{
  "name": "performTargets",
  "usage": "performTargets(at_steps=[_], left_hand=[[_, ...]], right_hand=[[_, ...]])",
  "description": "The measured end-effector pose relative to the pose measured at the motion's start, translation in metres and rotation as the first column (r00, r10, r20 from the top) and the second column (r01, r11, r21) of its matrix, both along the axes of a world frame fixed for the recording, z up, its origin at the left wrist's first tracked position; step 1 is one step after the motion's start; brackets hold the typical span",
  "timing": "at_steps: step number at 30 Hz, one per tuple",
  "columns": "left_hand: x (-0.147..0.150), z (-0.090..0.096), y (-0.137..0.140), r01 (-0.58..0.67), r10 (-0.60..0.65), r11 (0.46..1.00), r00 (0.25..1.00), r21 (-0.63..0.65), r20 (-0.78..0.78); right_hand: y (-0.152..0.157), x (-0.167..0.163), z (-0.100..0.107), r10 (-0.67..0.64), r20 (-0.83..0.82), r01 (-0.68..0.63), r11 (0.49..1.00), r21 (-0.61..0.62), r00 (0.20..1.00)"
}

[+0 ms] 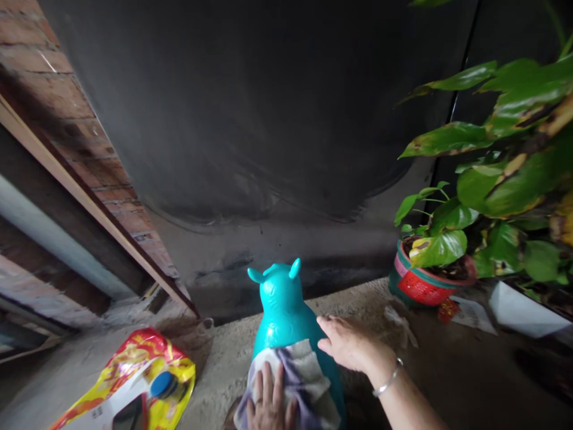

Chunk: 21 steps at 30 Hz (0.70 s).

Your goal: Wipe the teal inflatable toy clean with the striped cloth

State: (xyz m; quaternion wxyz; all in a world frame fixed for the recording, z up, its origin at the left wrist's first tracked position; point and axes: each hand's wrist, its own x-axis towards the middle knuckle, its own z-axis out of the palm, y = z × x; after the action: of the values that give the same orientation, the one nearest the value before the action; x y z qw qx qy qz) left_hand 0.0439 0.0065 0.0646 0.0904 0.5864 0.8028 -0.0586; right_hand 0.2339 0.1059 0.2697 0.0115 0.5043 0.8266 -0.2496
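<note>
A turquoise animal-shaped toy [282,292] with two small ears or horns stands in front of me, its head away from me. A white and purple cloth [304,364] is draped over its back. My left hand [268,397] lies flat on the cloth, fingers stretched and slightly apart, pressing it against the toy. Just right of the toy's body, my right hand [349,343] is open, with its fingertips near or touching the side; contact cannot be made out. A silver bangle [388,378] circles the right wrist. The toy's lower part is hidden by the cloth and my left hand.
A dark panel [277,119] rises behind the toy, beside a brick wall [67,95]. Left lies a red and yellow plastic bag [147,346] with a blue-capped container [163,385]. Right stands a potted plant [443,248] in a red and green pot [425,289], near a white box [528,313].
</note>
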Motion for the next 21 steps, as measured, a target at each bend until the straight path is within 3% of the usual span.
performTargets(at_steps=[3, 5, 9, 12, 14, 21], left_hand=[[-0.006, 0.026, 0.034, -0.054, 0.054, 0.999, 0.996, -0.006, 0.070], [-0.009, 0.032, 0.043, -0.073, 0.070, 0.997, 0.992, 0.021, 0.103], [-0.011, 0.011, 0.023, -0.051, 0.050, 0.999, 0.997, 0.004, 0.053], [-0.008, -0.010, -0.001, -0.025, 0.028, 0.998, 0.999, 0.060, -0.044], [-0.006, -0.014, -0.008, -0.015, 0.022, 0.996, 0.997, 0.093, -0.074], [-0.007, 0.021, 0.036, -0.116, 0.117, 0.993, 0.991, -0.027, 0.060]], right_hand=[[0.001, -0.005, -0.001, 0.001, 0.008, -0.001, 1.000, -0.008, 1.000], [0.001, -0.007, 0.000, -0.008, 0.020, 0.008, 1.000, -0.016, 1.000], [0.000, -0.006, 0.002, -0.011, 0.032, 0.011, 1.000, -0.019, 0.999], [-0.001, -0.004, 0.001, -0.006, 0.026, 0.006, 1.000, -0.018, 1.000], [-0.002, -0.003, -0.001, -0.004, 0.007, 0.004, 1.000, -0.011, 1.000], [0.002, -0.006, -0.001, 0.006, -0.007, -0.006, 0.999, -0.044, 1.000]])
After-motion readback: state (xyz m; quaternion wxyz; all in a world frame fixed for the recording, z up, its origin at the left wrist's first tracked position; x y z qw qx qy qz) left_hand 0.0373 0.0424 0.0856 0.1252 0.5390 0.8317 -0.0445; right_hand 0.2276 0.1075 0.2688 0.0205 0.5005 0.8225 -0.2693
